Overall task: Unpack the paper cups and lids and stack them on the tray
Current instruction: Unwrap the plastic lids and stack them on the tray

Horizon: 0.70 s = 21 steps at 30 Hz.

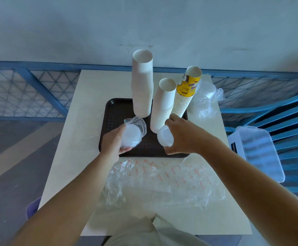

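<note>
Clear plastic wraps the bagged lids (131,134) in the left hand (115,141). Fingers and thumb curl round the bundle, which is held above the near left part of the tray (111,119). Right hand (182,136) pinches a short bare lid stack (164,138), thumb below and fingers above, over the tray's near right and just beside the foot of the short cups (163,103). Its upper fingertip lies near the yellow cups (187,93); contact cannot be confirmed.

Lid counts in both bundles are unreadable, and the bag's folds blur the edges. Spare lids (207,102) on the table (91,89) behind the yellow cups are indistinct. Crumpled wrap (162,180) covers the table's near side.

Three cup stacks stand on the tray, bases up, long axes vertical. Tall cups (143,82) are at the back, short cups in the middle, and yellow cups rightmost, tilted right. The lid stack's flat face is turned left and toward the camera.
</note>
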Tool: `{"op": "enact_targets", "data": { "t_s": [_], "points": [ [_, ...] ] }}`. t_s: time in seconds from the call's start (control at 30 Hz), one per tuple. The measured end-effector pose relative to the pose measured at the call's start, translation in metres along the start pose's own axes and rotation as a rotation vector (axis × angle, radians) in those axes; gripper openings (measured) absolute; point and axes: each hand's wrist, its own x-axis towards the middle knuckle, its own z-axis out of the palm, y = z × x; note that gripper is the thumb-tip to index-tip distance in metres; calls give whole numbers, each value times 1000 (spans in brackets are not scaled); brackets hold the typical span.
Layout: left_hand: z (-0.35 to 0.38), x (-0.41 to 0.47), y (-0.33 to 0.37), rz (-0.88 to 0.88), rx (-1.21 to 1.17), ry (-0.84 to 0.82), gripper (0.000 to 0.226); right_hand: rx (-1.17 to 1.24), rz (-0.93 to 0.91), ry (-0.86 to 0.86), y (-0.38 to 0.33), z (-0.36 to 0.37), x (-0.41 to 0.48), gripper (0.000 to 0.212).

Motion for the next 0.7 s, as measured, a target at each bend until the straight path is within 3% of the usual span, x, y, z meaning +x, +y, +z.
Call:
{"op": "enact_targets", "data": {
  "t_s": [0.23, 0.4, 0.7],
  "points": [
    [12, -6, -6, -7, 15, -21, 51, -104, 123, -62, 34, 42, 14, 71],
    [13, -11, -5, 17, 29, -45, 43, -188, 125, -82, 37, 60, 29, 74],
    [11, -12, -8, -2, 26, -33, 42, -95, 173, -147, 47, 83, 41, 77]
  ]
}}
